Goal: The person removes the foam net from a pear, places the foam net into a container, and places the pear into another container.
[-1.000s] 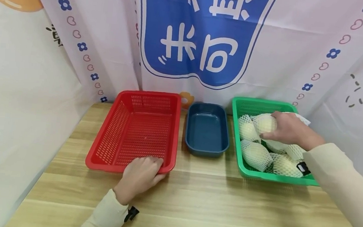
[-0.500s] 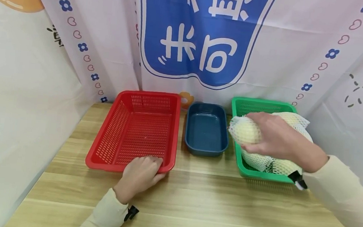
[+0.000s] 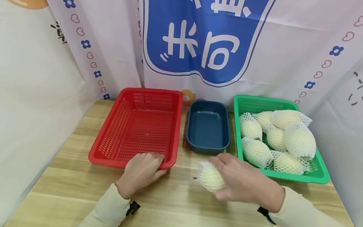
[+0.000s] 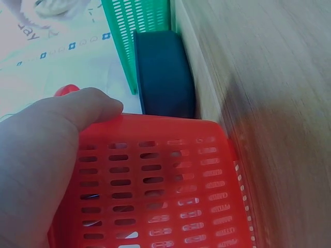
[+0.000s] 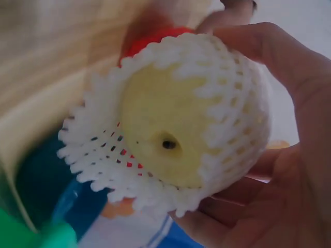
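My right hand (image 3: 242, 180) grips a pale yellow pear (image 3: 210, 178) in a white foam net, held over the table in front of the blue tray. In the right wrist view the net is open at one end, baring the pear's (image 5: 163, 129) skin and a small dark dimple. My left hand (image 3: 141, 171) holds the near rim of the red basket (image 3: 148, 125), its thumb at the rim in the left wrist view. Several more netted pears (image 3: 300, 140) lie in the green basket (image 3: 320, 174) at the right. Nothing lies inside the red basket.
A dark blue tray (image 3: 208, 128) stands between the two baskets, with nothing in it. All stand on a wooden table (image 3: 172, 217). A white printed cloth (image 3: 118, 21) hangs right behind them, and cloth also bounds both sides.
My right hand has lifted the netted pear out of the green basket and carried it left and toward me. My left hand has stayed on the red basket's rim.
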Demonstrator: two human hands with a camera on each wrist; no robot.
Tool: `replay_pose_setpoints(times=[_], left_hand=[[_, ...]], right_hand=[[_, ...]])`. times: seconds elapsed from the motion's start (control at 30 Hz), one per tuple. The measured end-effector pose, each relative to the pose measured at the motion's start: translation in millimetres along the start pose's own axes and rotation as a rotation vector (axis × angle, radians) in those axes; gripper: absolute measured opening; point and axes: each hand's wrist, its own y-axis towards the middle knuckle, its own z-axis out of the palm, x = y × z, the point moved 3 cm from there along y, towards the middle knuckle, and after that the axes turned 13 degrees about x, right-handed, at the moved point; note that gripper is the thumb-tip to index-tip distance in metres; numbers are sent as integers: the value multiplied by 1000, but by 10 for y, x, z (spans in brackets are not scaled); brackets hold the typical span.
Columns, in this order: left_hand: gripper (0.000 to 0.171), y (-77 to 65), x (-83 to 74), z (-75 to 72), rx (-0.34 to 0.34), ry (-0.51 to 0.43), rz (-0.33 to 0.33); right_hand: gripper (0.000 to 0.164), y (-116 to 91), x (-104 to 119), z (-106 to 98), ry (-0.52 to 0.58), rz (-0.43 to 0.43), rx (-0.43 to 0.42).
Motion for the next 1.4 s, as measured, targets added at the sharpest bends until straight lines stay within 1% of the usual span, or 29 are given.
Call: replay_pose_setpoints(times=[0.1,0.2,0.37,0.47,0.53,0.57,0.67,0.77,0.83,0.87,0.9,0.97,1.03,1.13,1.23,1.33,1.4], left_hand=[[35,2,4,0,-1,-4,-5],[35,7,-4,1,8,-9,-3],[36,2,-3,-11,9,-14,-3],[35,-21,12,-29,-17,-54,-2],[34,-48,17,-57,-57,-99,9],[35,-68,17,-80,-88,-116,18],[40,-158,-11,-202,-212,-183,81],[39,-277,-101,-381,-345,-273,192],[36,-348,-199,-490,-390,-354,287],[36,-375,-257,-526,-393,-392,335],[35,-393,-317,-548,-383,-424,375],[32,-404,-443,-536,-331,-483,435],[30,-382,-555,-468,-271,-510,463],[27,-303,-665,-300,-175,-554,448],[26,-201,-713,-119,-89,-621,405],[25,-99,-735,31,-32,-712,384],[22,-36,-749,105,-7,-751,390]], right_hand=[[74,74,25,192,-10,-12,33],[69,130,4,363,-23,-17,50],[64,234,-70,556,-40,-12,68],[63,296,-108,622,-32,-7,89],[63,327,-129,653,-16,0,106],[62,339,-138,665,-6,3,116],[64,358,-158,678,29,-2,139],[68,354,-182,677,58,-20,166],[70,345,-204,671,79,-36,180],[72,340,-215,667,87,-43,184],[73,333,-227,663,97,-50,189],[74,322,-248,655,120,-63,194],[75,310,-268,655,135,-77,196],[77,294,-293,664,153,-83,203],[78,269,-312,680,161,-83,200],[79,248,-320,694,161,-86,188],[79,237,-326,703,165,-86,179]])
